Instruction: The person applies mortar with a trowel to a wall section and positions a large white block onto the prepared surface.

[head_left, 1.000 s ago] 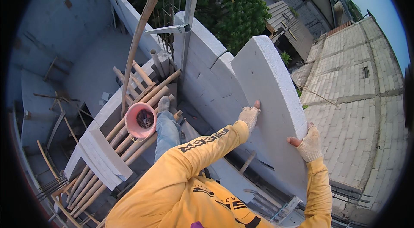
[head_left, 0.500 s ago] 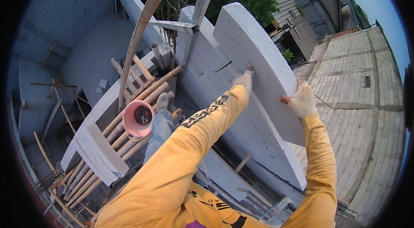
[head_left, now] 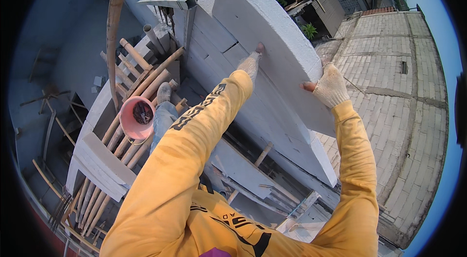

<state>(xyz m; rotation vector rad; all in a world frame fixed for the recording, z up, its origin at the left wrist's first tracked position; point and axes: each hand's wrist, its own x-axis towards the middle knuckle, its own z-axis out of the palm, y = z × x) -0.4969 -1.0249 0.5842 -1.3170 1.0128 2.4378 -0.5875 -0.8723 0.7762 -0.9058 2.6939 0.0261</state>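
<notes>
A long pale-grey concrete block (head_left: 272, 38) stands tilted along the top of a wall of similar blocks (head_left: 292, 135). My left hand (head_left: 250, 65), in a knitted glove with a bare digit showing, is at the block's lower edge. That digit presses on its near face, while the other fingers are hidden. On the right, my gloved right hand (head_left: 332, 86) is closed round the block's far edge. Its bare thumb lies on the near face and the fingers wrap behind, largely out of sight.
Left of my leg, a pink bucket (head_left: 137, 118) with dark contents sits on bamboo poles (head_left: 116, 135). More pale blocks (head_left: 104, 162) lie beside it. A metal post (head_left: 193, 1) and crossbar rise near the wall. Beyond the wall, a block-built wall (head_left: 389, 62) stands lower right.
The whole view has shifted, so everything sits farther left and higher. Both hands keep the same hold on the block, which shows little movement against the wall.
</notes>
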